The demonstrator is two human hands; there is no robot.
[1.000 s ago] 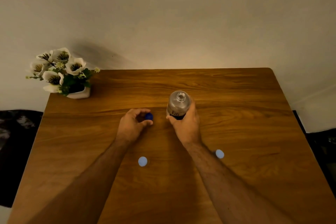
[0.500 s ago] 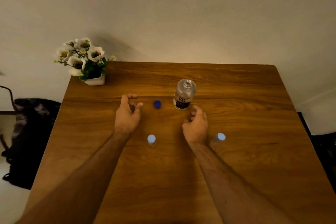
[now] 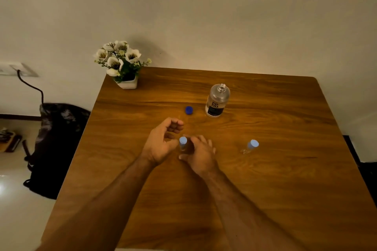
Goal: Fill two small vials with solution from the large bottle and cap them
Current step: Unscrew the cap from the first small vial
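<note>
Warm, dim light falls over a wooden table (image 3: 265,179) pushed against a plain pale wall, and the large bottle (image 3: 217,101) makes the handiest landmark: it stands upright and uncapped toward the far middle of the tabletop, clear, with a dark label low on its body. Just to the left of the bottle, apart from it, lies its blue cap (image 3: 189,110) on the bare wood. Nearer the person than the bottle, and slightly left of it, stands the first small vial (image 3: 183,144), its pale blue cap on top, and both hands have gathered around it. The left hand (image 3: 163,142) sits on the vial's left with its fingers loosely curled and parted, thumb close beside the vial; I cannot tell whether it touches the glass. The right hand (image 3: 201,154) comes in from the vial's right, fingers reaching toward its body with a narrow gap, and whether they actually pinch it is hidden from where I look. The second small vial (image 3: 251,146) stands nearer than the bottle and off to its right, well apart from both hands, pale cap on. Far left of the bottle, at the table's back corner, sits a white pot of white flowers (image 3: 122,63). Beyond the table's left edge a dark bag (image 3: 59,144) slumps on the floor.
</note>
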